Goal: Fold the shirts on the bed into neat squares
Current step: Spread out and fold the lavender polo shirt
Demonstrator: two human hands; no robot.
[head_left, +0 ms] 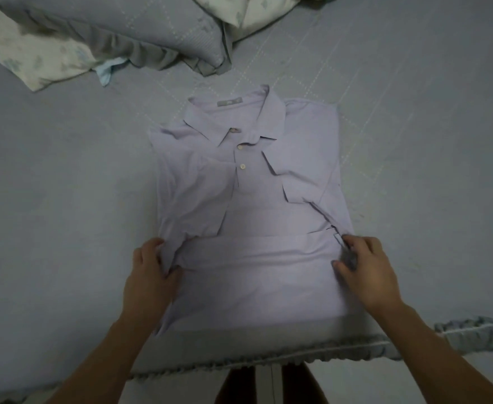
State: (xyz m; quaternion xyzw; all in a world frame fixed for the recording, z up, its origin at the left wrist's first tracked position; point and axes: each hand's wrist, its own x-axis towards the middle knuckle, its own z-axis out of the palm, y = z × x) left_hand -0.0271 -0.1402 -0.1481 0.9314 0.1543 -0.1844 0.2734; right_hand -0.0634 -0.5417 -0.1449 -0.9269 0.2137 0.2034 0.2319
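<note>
A pale lilac polo shirt (248, 182) lies face up on the grey bed (50, 199), collar at the far end, both sleeves and sides folded inward. Its lower part is doubled up over itself, forming a band across the middle. My left hand (149, 269) pinches the left end of that folded hem edge. My right hand (365, 266) grips the right end of the same edge, fingers curled around the cloth. Both hands hold the fold at about the same height over the shirt's body.
A grey pillow (117, 33) with a white patterned cloth (26, 53) lies at the far left. Another white patterned cloth (248, 10) sits at the top centre. The bed's ruffled front edge (472, 333) runs just below the shirt. My legs show below it.
</note>
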